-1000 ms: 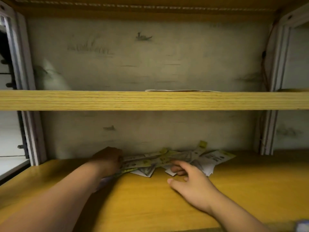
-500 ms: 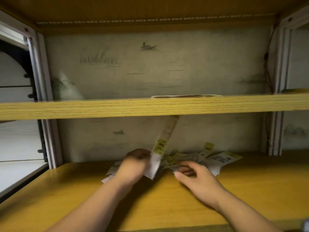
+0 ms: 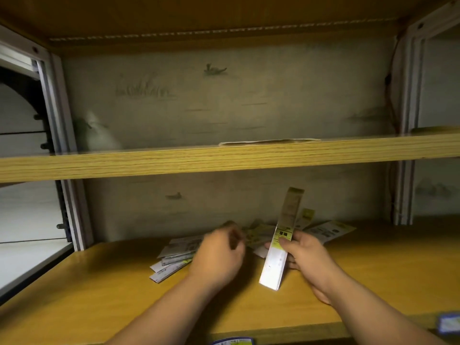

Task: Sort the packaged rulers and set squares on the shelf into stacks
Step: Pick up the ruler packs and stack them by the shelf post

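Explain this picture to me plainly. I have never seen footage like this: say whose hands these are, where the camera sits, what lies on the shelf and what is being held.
There is no machine here. A person wears a camera on the head, so you look forward and down along their own forearms into a wooden shelf unit.

The right hand holds one long, narrow packaged ruler, tilted nearly upright, with its lower end near the lower shelf.

The left hand reaches into the loose pile of packages, which are white and yellow and lie overlapping toward the back of that shelf. It is blurred, so whether it grips anything cannot be told. A few more packages fan out at its left.

Something flat lies on the upper shelf.
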Demonstrator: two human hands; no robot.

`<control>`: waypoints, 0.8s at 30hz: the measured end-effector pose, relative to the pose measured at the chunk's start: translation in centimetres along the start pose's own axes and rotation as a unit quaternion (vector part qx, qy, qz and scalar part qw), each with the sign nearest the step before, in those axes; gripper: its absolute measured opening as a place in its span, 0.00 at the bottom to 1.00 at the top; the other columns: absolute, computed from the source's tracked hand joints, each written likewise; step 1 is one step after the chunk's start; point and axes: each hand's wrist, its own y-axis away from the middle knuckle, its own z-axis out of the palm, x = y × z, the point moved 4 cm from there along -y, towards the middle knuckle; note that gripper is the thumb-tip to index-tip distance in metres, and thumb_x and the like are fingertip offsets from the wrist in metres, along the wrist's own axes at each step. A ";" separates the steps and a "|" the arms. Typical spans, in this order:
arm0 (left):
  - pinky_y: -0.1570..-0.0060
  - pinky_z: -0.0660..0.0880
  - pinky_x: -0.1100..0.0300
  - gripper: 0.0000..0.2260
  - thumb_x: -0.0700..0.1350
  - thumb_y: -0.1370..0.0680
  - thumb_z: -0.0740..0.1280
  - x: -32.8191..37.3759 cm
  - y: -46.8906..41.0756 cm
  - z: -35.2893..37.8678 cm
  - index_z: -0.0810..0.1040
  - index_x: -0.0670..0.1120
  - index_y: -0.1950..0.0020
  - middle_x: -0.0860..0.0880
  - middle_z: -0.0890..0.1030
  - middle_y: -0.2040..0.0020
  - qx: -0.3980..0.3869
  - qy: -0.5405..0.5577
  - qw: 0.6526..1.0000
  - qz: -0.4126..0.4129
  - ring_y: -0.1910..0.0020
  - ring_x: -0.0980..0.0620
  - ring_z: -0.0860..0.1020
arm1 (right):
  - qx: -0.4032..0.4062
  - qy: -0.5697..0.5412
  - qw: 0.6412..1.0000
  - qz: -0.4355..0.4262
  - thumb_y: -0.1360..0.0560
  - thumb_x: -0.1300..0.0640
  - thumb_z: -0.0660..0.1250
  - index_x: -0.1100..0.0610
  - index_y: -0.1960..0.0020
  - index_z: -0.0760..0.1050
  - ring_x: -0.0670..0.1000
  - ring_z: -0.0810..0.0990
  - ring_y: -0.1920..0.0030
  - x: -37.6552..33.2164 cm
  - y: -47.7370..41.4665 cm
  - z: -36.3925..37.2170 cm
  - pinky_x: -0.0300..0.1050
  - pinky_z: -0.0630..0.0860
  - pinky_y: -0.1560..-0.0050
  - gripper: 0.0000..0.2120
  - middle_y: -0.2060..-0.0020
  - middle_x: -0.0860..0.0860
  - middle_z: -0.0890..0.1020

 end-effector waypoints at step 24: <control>0.63 0.74 0.58 0.11 0.49 0.14 0.59 -5.4 -1.9 -7.2 0.78 0.51 0.52 0.46 0.84 0.53 0.072 -0.027 0.997 -0.026 0.61 0.50 0.79 | 0.009 0.016 1.000 0.001 0.17 0.60 0.64 0.52 0.44 0.80 0.52 0.87 0.49 -0.4 0.4 0.3 0.60 0.78 0.34 0.07 0.58 0.46 0.90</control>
